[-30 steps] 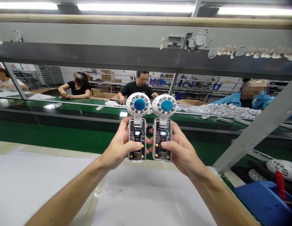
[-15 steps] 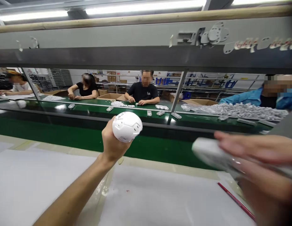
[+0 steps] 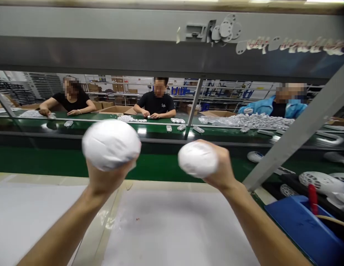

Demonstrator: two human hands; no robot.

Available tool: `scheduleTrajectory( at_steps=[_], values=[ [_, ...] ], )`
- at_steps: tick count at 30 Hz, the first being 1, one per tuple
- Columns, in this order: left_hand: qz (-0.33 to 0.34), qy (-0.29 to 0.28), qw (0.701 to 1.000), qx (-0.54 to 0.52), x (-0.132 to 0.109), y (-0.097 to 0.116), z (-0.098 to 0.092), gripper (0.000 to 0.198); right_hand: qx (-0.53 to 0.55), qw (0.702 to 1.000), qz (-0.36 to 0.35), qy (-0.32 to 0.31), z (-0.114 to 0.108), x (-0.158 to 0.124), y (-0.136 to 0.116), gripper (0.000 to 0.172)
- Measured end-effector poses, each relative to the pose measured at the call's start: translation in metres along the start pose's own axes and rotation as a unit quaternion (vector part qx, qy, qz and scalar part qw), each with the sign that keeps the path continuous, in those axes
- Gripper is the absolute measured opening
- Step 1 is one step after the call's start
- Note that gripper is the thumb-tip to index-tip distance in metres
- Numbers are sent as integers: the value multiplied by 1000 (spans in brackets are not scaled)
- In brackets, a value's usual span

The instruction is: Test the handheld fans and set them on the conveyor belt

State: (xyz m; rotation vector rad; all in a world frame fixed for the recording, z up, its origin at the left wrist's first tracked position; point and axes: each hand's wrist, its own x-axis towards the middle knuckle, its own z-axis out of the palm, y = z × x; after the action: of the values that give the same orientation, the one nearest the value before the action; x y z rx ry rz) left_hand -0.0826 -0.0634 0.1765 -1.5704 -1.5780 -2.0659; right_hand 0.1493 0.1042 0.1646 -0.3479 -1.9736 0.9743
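- White handheld devices (image 3: 111,145) (image 3: 198,159), two of them, are raised above the worktop's far edge, well apart; rounded ends point at the camera, both blurred.
- Left hand (image 3: 106,181) grasps one device from below and behind; the right hand (image 3: 223,164) grips the other at its right side. Finger placement is mostly hidden.
- A second ago, blue-centred grilles and lit circuit boards faced the camera, with the devices side by side; now the pair is spread and only plain white surfaces show. So that face cannot be viewed from here, and the outer shells are on view.
- Below, white paper (image 3: 174,236) covers much of the worktop (image 3: 160,186), stopping short of its far edge.
- Off the worktop's right edge sits a blue bin (image 3: 293,210) with a red handle (image 3: 312,199) showing.
- Beyond runs a green belt (image 3: 58,159).
- Across it, by a heap of small white parts (image 3: 255,120), a co-worker in blue sleeves (image 3: 264,106) sits.
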Motion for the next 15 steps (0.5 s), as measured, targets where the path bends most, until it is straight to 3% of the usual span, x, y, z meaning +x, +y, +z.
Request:
scheduleTrajectory(
  at_steps=[2, 3, 5, 7, 10, 13, 15],
  values=[
    [142, -20, 981, 132, 1, -7, 11, 16, -161, 982, -93, -25, 8, 8, 11, 5],
    [181, -40, 967, 175, 2, -12, 15, 15, -216, 968, -124, -41, 10, 10, 16, 2],
    [196, -81, 948, 236, 5, -26, 21, 14, -253, 955, -143, -61, 11, 11, 27, 9],
    [155, -118, 943, 271, 7, -42, 25, 18, -269, 951, -138, -66, 10, 11, 38, 12],
    [41, -142, 954, 262, 6, -68, 29, 31, -281, 954, -91, -54, 9, 12, 55, 16],
    [-126, -144, 966, 175, 1, -90, 33, 48, -220, 974, 48, -8, 11, 13, 74, 32],
    [-220, -158, 956, 113, -3, -103, 37, 54, -157, 974, 162, 8, 12, 13, 90, 42]
  ],
)
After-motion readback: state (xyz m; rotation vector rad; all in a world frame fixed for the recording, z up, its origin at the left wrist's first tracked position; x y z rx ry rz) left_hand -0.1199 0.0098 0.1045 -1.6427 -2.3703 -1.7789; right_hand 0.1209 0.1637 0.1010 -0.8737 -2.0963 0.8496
